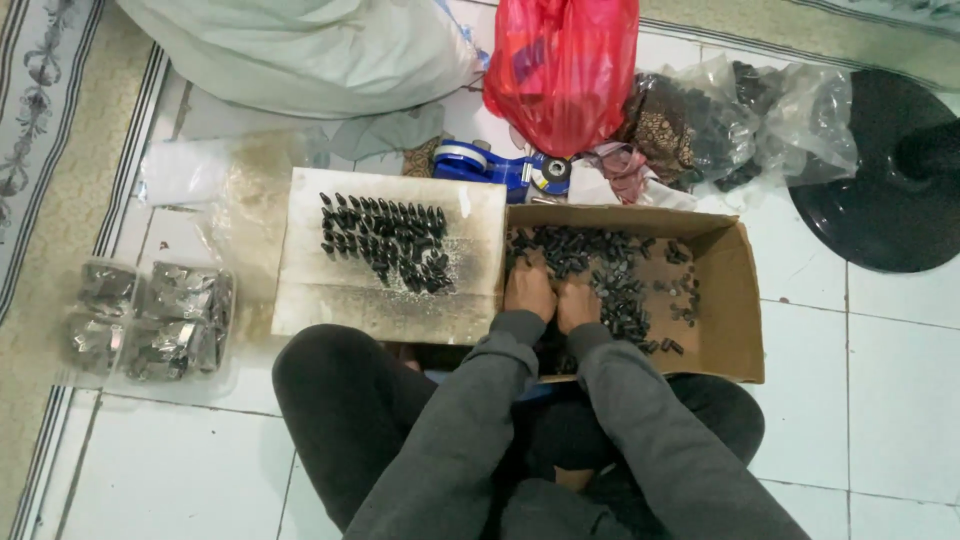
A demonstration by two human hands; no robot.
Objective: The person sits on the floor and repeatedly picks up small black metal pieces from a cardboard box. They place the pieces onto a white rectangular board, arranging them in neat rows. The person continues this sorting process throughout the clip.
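A: State the position and condition of the two hands.

B: The left hand (528,288) and the right hand (577,300) lie side by side, touching, palms down on the small black parts (600,270) in the cardboard box (735,300). The fingers are buried among the parts; whether either hand grasps any cannot be determined. Grey sleeves cover both arms to the wrists.

A: Where are the parts located?

B: They form a loose heap in the left and far portion of the box, with scattered pieces toward its right. The box sits on the white tiled floor (880,400), directly in front of the seated person's dark-trousered legs.

A: What adjoins the box?

B: Touching its left side lies a flat cardboard sheet (390,300), bearing rows of black pieces (385,240) arranged at its far portion. Farther left, clear packets (150,320) of dark pieces rest near a patterned rug (40,150).

A: And beyond the box?

B: A blue tape dispenser (495,165), a red plastic bag (560,70), clear bags (720,120) of dark pieces, and a pale sack (300,50). At the far right stands a round black base (890,190).
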